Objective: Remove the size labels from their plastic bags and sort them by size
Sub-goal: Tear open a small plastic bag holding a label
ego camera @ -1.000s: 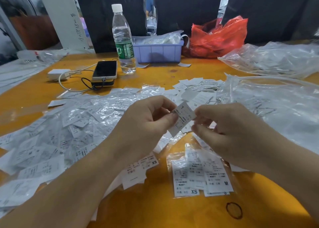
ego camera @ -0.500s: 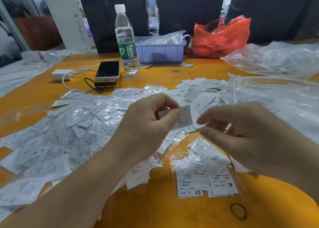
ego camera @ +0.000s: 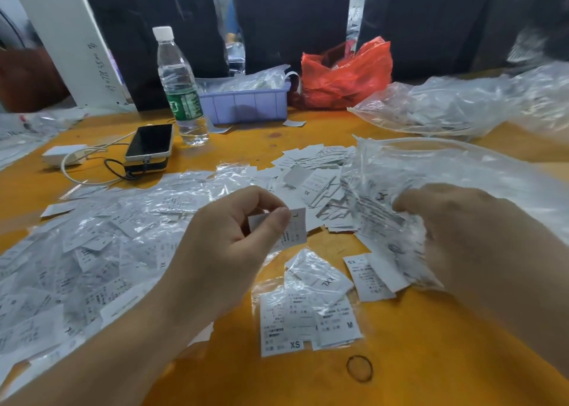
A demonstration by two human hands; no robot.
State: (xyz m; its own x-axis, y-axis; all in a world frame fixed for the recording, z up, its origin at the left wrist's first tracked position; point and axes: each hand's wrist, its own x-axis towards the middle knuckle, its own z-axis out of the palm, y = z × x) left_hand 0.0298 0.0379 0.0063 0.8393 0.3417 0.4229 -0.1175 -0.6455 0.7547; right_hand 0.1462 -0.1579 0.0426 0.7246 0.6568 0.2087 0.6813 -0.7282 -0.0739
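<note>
Labels lie nearest the person in a small bagged set (ego camera: 308,319) on the orange worktop (ego camera: 415,359), with XS, M and XXL printed on its faces; a black rubber band (ego camera: 359,368) lies just in front of it. Above that, the left hand (ego camera: 228,251) pinches 1 loose label (ego camera: 295,225) between thumb and forefinger, its corner letter reading as an L, held clear of the worktop. The right hand (ego camera: 468,239) has its fingers curled into a crumpled clear bag (ego camera: 385,221) with more labels inside, just to the right of the held label.

The step in hand looks like placing this freed label in its size group. To do it well, the person should read the size letter before letting go, keep the pinch light on one edge so the print stays visible, and lay the label flat on a pile of the same letter rather than on the mixed heap (ego camera: 92,251) of bagged labels at the left. A loose pile (ego camera: 314,175) lies further back, one face showing XL; whether an L pile exists cannot be told. The slippery film could drag neighbouring labels along, so the right hand should lift its bag clear first.

Further off stand a phone (ego camera: 150,142), a water bottle (ego camera: 180,88), a purple tray (ego camera: 246,105) and a red bag (ego camera: 345,73).
</note>
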